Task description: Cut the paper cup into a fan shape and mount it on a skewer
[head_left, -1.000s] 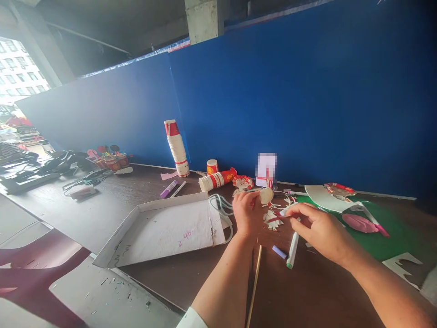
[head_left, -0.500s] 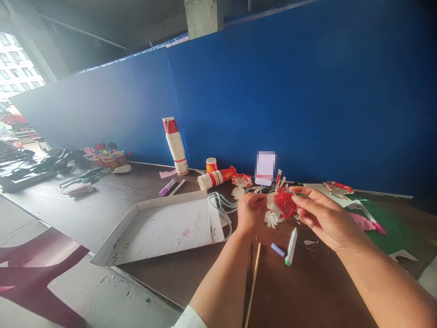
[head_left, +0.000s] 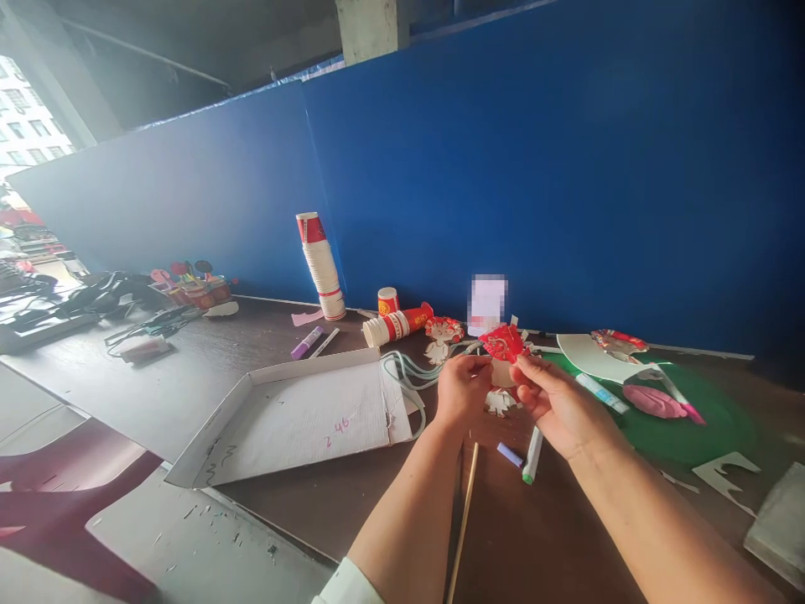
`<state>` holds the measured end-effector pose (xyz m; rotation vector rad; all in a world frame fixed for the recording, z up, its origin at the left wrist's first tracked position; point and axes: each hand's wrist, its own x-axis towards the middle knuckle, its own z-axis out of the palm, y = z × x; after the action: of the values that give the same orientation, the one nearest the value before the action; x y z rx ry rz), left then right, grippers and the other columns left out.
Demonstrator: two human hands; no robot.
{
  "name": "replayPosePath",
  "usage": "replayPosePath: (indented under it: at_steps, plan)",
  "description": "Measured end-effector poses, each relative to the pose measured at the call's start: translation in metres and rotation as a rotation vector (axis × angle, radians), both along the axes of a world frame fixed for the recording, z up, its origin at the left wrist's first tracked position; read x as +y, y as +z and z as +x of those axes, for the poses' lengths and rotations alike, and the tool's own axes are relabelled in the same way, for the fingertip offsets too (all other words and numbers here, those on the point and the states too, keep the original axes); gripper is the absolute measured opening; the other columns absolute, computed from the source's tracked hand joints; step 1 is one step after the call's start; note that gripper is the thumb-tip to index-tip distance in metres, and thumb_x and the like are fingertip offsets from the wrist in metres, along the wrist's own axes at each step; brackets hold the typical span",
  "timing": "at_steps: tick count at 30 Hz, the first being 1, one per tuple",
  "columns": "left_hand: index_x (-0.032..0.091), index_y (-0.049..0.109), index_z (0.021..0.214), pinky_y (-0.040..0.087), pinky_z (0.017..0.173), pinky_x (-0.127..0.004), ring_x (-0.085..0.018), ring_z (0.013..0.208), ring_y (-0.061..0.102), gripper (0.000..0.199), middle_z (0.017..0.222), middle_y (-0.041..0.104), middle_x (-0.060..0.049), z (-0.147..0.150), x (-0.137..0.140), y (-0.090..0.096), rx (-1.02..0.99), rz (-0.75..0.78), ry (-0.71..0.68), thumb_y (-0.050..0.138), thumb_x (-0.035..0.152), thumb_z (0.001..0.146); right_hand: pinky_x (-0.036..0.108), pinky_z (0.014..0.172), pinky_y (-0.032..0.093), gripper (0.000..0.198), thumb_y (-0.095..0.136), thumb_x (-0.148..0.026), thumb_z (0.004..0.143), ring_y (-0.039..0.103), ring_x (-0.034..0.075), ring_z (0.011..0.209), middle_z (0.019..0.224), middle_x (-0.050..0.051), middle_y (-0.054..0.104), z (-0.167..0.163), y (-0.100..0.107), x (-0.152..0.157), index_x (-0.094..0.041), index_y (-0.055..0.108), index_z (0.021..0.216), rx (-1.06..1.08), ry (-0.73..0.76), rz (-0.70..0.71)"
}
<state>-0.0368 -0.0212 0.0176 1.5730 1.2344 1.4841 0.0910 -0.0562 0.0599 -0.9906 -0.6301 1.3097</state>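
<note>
Over the table, my right hand (head_left: 553, 407) pinches a red paper cutout (head_left: 503, 342) with uneven edges between thumb and fingers. My left hand (head_left: 462, 390) is closed close beside it, its fingertips at the edge of a pale paper piece (head_left: 503, 373). Whether the pale piece and the red one are joined, I cannot tell. Below the hands lies a small white cutout (head_left: 501, 403) with fringed edges. A marker with a green end (head_left: 532, 461) lies under my right wrist, partly hidden, with a purple cap (head_left: 509, 455) next to it.
A shallow cardboard tray (head_left: 302, 415) sits left of my arms, pale cables (head_left: 408, 377) at its corner. Behind stand a tall stack of paper cups (head_left: 320, 268) and a toppled stack (head_left: 396, 325). A wooden stick (head_left: 465, 520) lies in front; a glue stick (head_left: 600, 393) and paper scraps (head_left: 723, 474) lie right.
My right hand has moved left and closer to the left hand. The red cutout has shifted up and left and turned. The glue stick on the right has come into sight.
</note>
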Motion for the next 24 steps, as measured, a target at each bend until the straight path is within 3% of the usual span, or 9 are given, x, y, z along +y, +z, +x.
replayPosePath:
  at_steps: [4, 8, 15, 20, 24]
  plan:
    - [0.018, 0.075, 0.085, 0.049, 0.066, -0.026, -0.014, 0.069, 0.062, 0.015, 0.079, 0.071, -0.003, 0.0, -0.003, 0.003, -0.042, -0.024, -0.038, 0.062, 0.021, 0.079, 0.011, 0.045, 0.051, 0.025, 0.085, -0.028, 0.064, 0.071, 0.011, 0.07, 0.085, 0.001, 0.075, -0.007, -0.002, -0.004, -0.021, 0.072, 0.084, -0.143, -0.058, -0.01]
    - [0.017, 0.074, 0.078, 0.045, 0.06, -0.023, -0.013, 0.063, 0.058, 0.014, 0.07, 0.067, -0.001, 0.0, -0.005, 0.006, -0.08, -0.058, -0.079, 0.061, 0.024, 0.079, 0.019, 0.042, 0.049, 0.034, 0.082, -0.042, 0.066, 0.073, 0.018, 0.07, 0.089, 0.006, 0.077, -0.008, -0.006, -0.002, -0.019, 0.071, 0.089, -0.418, -0.112, 0.038]
    - [0.015, 0.073, 0.078, 0.039, 0.053, -0.021, -0.01, 0.055, 0.05, 0.016, 0.062, 0.062, 0.001, -0.002, -0.004, 0.01, -0.09, -0.139, -0.164, 0.06, 0.024, 0.078, 0.033, 0.056, 0.05, 0.039, 0.067, -0.056, 0.076, 0.064, 0.021, 0.055, 0.062, 0.003, 0.071, 0.004, -0.011, 0.001, -0.02, 0.073, 0.089, -1.007, -0.209, 0.122]
    - [0.014, 0.073, 0.082, 0.036, 0.048, -0.02, -0.008, 0.049, 0.047, 0.014, 0.058, 0.06, 0.001, -0.003, -0.006, 0.016, -0.226, -0.274, -0.223, 0.064, 0.023, 0.075, 0.037, 0.081, 0.05, 0.024, 0.062, -0.043, 0.081, 0.066, 0.026, 0.089, 0.087, 0.008, 0.073, 0.006, -0.005, 0.0, -0.021, 0.073, 0.08, -1.292, -0.351, 0.348]
    - [0.012, 0.073, 0.082, 0.039, 0.051, -0.021, -0.007, 0.049, 0.047, 0.013, 0.058, 0.059, 0.001, -0.006, -0.008, 0.02, -0.254, -0.364, -0.26, 0.067, 0.02, 0.075, 0.041, 0.088, 0.048, 0.021, 0.06, -0.039, 0.081, 0.064, 0.027, 0.099, 0.099, 0.01, 0.072, 0.01, -0.003, 0.004, -0.022, 0.069, 0.072, -1.329, -0.294, 0.434]
